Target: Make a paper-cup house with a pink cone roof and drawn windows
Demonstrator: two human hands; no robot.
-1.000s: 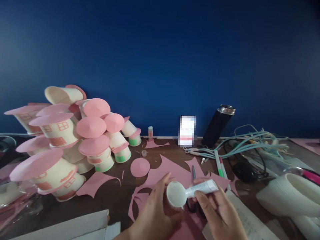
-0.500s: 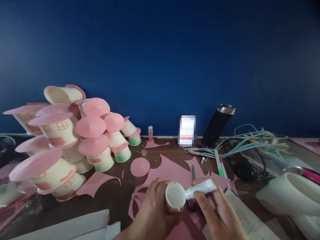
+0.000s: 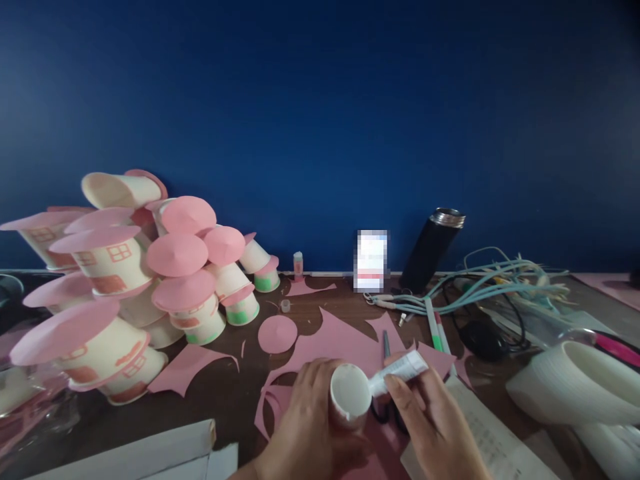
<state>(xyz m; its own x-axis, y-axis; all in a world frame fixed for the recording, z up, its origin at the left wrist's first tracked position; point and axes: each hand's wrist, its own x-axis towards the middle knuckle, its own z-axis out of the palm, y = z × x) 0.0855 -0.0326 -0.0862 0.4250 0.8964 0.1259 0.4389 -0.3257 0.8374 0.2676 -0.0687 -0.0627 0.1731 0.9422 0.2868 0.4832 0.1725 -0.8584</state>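
My left hand (image 3: pixel 305 427) is wrapped round a white paper cup (image 3: pixel 350 395), its flat bottom turned towards me. My right hand (image 3: pixel 430 427) pinches a white glue tube (image 3: pixel 400 371), whose nozzle touches the right edge of the cup's bottom. Both hands are low in the middle of the view, above pink paper scraps (image 3: pixel 340 343) on the brown table. A pink paper circle (image 3: pixel 277 333) lies just beyond my left hand.
At the left stands a pile of paper-cup houses with pink roofs (image 3: pixel 125 280). A black flask (image 3: pixel 433 250), pale cables (image 3: pixel 480 287), marker pens (image 3: pixel 435 330) and a stack of white cups (image 3: pixel 575 380) fill the right. A small glue stick (image 3: pixel 298 265) stands by the blue wall.
Both hands with the cup and tube have dipped slightly lower and the fingers of my left hand have curled further round the cup. The view has shifted a little.
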